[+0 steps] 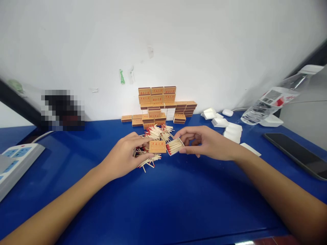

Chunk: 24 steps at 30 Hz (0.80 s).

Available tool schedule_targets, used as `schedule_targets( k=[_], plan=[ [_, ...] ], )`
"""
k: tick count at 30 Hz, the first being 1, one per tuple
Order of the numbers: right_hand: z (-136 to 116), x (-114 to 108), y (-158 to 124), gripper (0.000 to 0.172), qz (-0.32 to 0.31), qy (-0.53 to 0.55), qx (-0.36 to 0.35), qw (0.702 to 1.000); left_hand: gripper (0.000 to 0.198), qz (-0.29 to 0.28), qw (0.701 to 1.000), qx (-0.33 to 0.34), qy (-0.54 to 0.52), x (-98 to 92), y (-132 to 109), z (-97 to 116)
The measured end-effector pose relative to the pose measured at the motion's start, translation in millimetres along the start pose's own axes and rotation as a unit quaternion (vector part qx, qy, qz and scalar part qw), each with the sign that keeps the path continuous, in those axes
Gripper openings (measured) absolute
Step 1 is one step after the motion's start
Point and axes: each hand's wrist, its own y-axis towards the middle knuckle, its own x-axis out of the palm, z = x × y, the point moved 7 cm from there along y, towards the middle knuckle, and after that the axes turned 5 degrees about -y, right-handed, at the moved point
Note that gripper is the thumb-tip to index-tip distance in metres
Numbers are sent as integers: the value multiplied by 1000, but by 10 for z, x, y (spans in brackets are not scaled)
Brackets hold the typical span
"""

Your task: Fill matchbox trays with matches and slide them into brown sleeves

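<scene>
Between thumb and fingers, my left hand point(130, 151) grips an orange matchbox sleeve point(157, 147) with red lettering. My right hand point(201, 141) pinches a white matchbox tray point(174, 147) filled with red-tipped matches. The tray's left end is right at the sleeve's right end; whether it has entered the sleeve I cannot tell. Loose matches point(156, 132) lie in a heap behind the sleeve, and more spread under and beside my left hand, partly hidden by it.
Stacked matchboxes point(157, 98) stand against the wall. To the right lie white empty trays point(233, 132), a white earphone case point(227, 112), a tilted plastic bottle point(276, 98) and a phone point(296, 153). A power strip point(22, 163) sits at the left on the blue table point(163, 204).
</scene>
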Motion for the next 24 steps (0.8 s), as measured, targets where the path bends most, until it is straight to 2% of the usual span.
schedule_targets(
  k=[7,14,21,24],
  plan=[
    [18,17,24,41,-4,77,9,997,38,-5,997,-49,-57,-19,16,-20],
    [11,62,50,40,67,126,-4,990,24,4,988,-99,-118,-11,12,-72],
    [-42,76,34,45,104,153,-10,983,37,21,979,-103,-177,-45,20,-108],
    [-55,90,33,45,111,156,-6,982,32,24,976,-111,-183,-54,20,-106]
  ],
)
